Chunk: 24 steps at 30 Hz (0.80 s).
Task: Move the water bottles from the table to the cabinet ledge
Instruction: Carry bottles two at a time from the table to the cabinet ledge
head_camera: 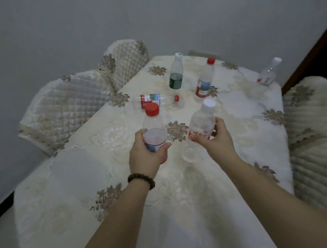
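Nearest, I see my left hand (pixel 145 155), a dark bead bracelet (pixel 142 180) on its wrist, with its grip curled round the lower body of a red-capped water bottle (pixel 154 128) that stands upright over the surface (pixel 65 182), which is draped in a cream embroidered tablecloth. Just beside it, my right hand (pixel 217 139) has its grip wrapped round a white-capped water bottle (pixel 201 122) with a red label, tilted slightly to the right; I cannot tell whether either bottle touches the cloth. Beyond these, a clear bottle with a small red cap (pixel 156 99) lies on its side, cap pointing right. Farther on, a tall red-capped bottle (pixel 205 78) with a red and white label stands upright, and to its left stands a dark green-based bottle (pixel 176 71) with a pale cap. Near the far right edge, a small white-capped bottle (pixel 268 72) leans to the right. Quilted chair covers (pixel 68 104) sit at the left side, and a striped cushioned seat (pixel 317 130) at the right.
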Tool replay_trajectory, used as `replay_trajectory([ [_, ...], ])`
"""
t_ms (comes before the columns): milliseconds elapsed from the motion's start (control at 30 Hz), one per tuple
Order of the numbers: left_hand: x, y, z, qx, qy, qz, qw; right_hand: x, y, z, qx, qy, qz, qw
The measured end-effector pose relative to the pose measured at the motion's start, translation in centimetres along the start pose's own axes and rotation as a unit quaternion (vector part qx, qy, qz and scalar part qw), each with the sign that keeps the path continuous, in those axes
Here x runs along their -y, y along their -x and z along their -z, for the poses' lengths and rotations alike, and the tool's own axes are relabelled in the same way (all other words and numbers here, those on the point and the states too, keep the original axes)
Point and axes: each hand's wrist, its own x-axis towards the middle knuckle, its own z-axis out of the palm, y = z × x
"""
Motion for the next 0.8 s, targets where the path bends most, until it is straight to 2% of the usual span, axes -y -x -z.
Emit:
replay_trajectory([
  [233, -5.6, 6.5, -7.6, 0.105, 0.01, -0.072, 0.992, -1.0, 5.9, 11.3, -0.123, -0.012, -0.005, 0.992],
  [467, -12.9, 15.4, -14.3, 0.204, 0.032, -0.151, 0.967, -0.8, 14.8, 24.2, -0.257, -0.025, 0.005, 0.966],
  [633, -17.1, 25.3, -18.2, 0.28, 0.054, -0.202, 0.937, -1.7, 24.8, 33.0, -0.352, -0.023, 0.0, 0.936],
  [800, -19.2, 38.4, -20.5, 0.372, 0.077, -0.244, 0.892, -4.1, 37.6, 39.8, -0.438, -0.007, -0.022, 0.899],
])
